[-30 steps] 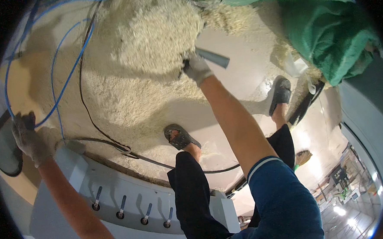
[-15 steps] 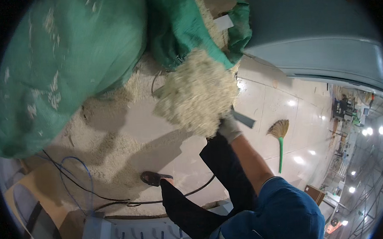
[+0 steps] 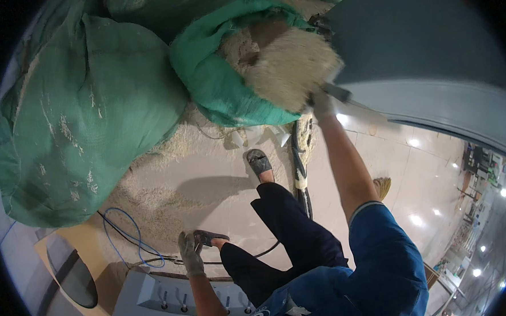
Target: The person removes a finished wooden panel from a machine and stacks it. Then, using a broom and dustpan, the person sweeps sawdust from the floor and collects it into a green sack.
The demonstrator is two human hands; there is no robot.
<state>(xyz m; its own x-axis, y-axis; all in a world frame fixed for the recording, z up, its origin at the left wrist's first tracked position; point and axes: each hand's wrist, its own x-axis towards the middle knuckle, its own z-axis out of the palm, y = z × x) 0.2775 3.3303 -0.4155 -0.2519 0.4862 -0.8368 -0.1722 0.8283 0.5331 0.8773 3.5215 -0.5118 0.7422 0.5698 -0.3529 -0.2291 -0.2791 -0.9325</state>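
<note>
**Scoop Raised to the Open Sack**

1. Right hand: gloved, arm extended upward, closed on the handle of a flat grey scoop. The scoop carries a heaped load of pale fibrous material, held at the mouth of the open green sack, close against the grey machine housing. Half a second ago the same load sat lower, over the loose heap on the floor; one second ago the scoop was dug into that heap. The load has therefore been lifted and carried across to the sack.

2. Left hand: gloved, lowered, fingers loosely curled and clamped on nothing. It hangs just above the rear edge of the grey panel with its row of small levers. It was raised at the far left one second ago, out of view half a second ago, and has since dropped here.

3. Surroundings: a second, full green sack stands left of the open one. Loose material is spread on the floor near a blue cable. A broom lies on the floor to the right.

4. Assessment: the transfer appears near its release point, with the load positioned over the sack opening.
</note>
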